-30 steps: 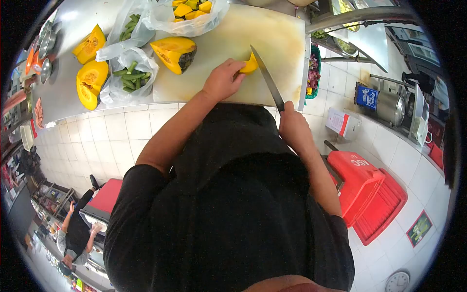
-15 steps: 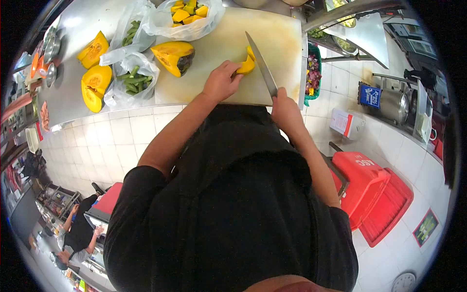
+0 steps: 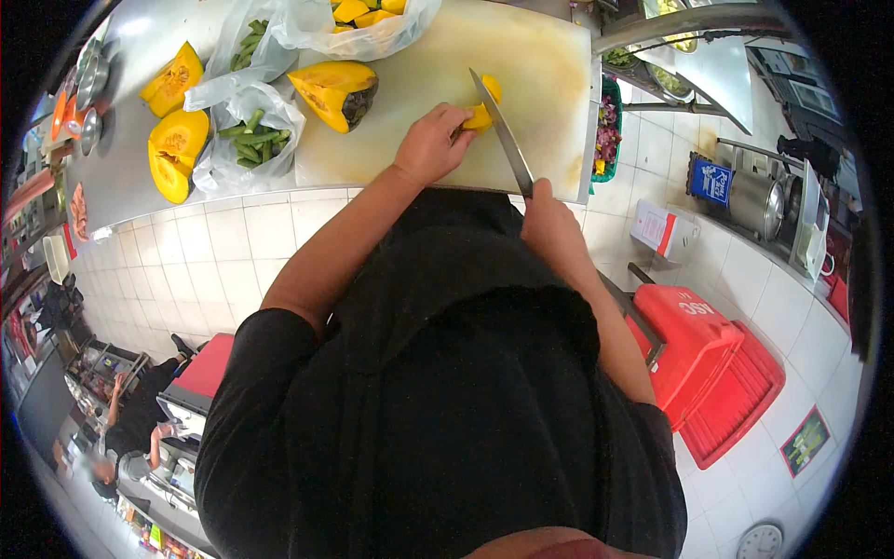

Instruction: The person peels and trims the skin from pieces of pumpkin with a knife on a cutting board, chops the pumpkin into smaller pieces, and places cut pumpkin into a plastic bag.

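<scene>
White floor tiles (image 3: 223, 252) surround a steel counter (image 3: 116, 182), on which lies a pale cutting board (image 3: 549, 84). Toward the board's right side sits a small pumpkin piece (image 3: 477, 118), pinched between the thumb and bent fingers of the left hand (image 3: 433, 147). Another cut piece (image 3: 493, 88) lies just beyond it, partly behind the knife (image 3: 506, 135). The right hand (image 3: 551, 222) has its fingers closed around the knife's handle, blade slanting away; whether its edge touches the held piece cannot be told. Left on the board rests a large pumpkin wedge (image 3: 326, 91), near a plastic bag of pumpkin chunks (image 3: 372, 42). Farther left are cut green vegetables (image 3: 250, 144) in an open bag (image 3: 219, 172) and two seeded pumpkin wedges (image 3: 177, 149) on the steel. A green basket (image 3: 610, 166) stands beyond the board's right edge, a red bin (image 3: 694, 359) lower right, and another person (image 3: 140, 410) lower left.
</scene>
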Available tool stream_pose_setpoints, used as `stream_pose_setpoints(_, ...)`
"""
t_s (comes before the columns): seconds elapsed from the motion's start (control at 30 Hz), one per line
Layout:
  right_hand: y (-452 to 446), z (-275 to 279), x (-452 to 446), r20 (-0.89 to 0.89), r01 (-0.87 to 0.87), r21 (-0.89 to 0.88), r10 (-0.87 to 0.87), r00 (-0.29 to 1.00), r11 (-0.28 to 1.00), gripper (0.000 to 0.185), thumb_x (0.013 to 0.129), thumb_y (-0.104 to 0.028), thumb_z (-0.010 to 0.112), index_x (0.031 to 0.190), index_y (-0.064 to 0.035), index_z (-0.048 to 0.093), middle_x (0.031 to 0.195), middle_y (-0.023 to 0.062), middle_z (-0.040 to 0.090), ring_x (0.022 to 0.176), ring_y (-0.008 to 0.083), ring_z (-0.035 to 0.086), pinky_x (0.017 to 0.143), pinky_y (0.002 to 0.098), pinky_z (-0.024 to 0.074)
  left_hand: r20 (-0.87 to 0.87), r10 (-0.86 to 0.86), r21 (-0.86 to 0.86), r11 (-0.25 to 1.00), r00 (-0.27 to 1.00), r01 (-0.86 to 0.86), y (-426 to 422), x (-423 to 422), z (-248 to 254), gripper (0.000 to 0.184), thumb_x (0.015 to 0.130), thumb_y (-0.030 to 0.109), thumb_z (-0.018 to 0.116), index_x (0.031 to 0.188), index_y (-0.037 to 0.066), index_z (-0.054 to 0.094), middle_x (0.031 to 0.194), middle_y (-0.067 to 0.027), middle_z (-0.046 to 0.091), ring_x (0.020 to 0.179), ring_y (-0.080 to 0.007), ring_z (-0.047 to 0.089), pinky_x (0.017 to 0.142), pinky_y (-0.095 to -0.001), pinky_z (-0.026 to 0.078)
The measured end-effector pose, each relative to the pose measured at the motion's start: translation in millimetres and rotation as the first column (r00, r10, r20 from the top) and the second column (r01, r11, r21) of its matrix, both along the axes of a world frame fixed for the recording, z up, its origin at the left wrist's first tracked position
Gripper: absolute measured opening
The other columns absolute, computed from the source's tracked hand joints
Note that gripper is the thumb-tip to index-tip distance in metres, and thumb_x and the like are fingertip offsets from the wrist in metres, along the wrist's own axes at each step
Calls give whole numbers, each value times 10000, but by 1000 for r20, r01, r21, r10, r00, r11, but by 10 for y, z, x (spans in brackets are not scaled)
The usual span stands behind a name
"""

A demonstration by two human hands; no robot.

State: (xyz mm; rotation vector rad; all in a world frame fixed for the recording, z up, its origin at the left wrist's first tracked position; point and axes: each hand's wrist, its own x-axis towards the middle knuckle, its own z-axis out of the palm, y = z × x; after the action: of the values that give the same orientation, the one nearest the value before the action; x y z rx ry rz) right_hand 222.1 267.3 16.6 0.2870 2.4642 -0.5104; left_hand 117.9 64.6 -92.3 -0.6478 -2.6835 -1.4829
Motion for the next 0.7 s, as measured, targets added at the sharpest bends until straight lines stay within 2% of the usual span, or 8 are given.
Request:
stream_pose_setpoints(0.07,-62,-255,-73,47,24,-6,-24,999,1000,181,950,-92,506,1098,-19,434,915,340,678,913,533,665,809,620,503,9,7,18,1000,1000,-7,4,19,-24,307,852,147,775,1124,48,672,956,-156,659,826,-344,670,730,-410,559)
stream_pose_setpoints(0.17,-131,-491,-205,-29,23,-21,-24,999,999,191,963,-121,509,1107,-15,440,933,341,679,920,535,663,814,618,503,41,15,48,999,999,-17,19,-17,-23,309,857,132,764,1138,40,673,970,-157,663,821,-338,673,736,-405,561)
stream_pose_setpoints(0.37,32,-500,-202,-125,2,-66,-10,992,998,199,1003,-184,505,1103,-23,444,871,329,678,861,531,665,774,631,504,154,21,60,998,988,-30,1,57,102,320,871,117,732,1171,28,665,981,-153,670,829,-318,682,757,-406,562)
stream_pose_setpoints(0.47,34,-216,-115,-196,18,-53,-28,980,998,195,1012,-194,498,1094,-27,439,834,317,679,820,525,668,746,632,506,131,22,103,994,991,-36,45,96,33,314,875,111,723,1169,22,660,989,-159,680,849,-320,690,765,-402,566)
stream_pose_setpoints(0.53,8,11,-75,-146,22,-36,-27,989,999,188,1019,-196,486,1084,-27,433,822,311,679,811,522,670,740,625,509,108,35,104,994,993,-46,91,117,41,313,875,110,718,1168,19,656,992,-165,683,860,-323,694,772,-401,568)
stream_pose_setpoints(0.63,-25,167,-39,-72,-9,11,10,997,1000,167,1013,-176,477,1069,-26,430,816,302,681,808,514,674,732,615,516,167,46,86,994,985,-61,115,116,56,311,873,104,722,1162,17,649,992,-172,683,859,-330,699,772,-400,571)
stream_pose_setpoints(0.7,-28,193,-27,-37,-50,45,51,998,998,149,997,-153,480,1058,-27,429,816,298,683,809,508,677,731,610,519,171,68,114,990,983,-88,123,130,22,333,878,131,746,1177,15,654,994,-164,698,833,-286,705,753,-370,575)
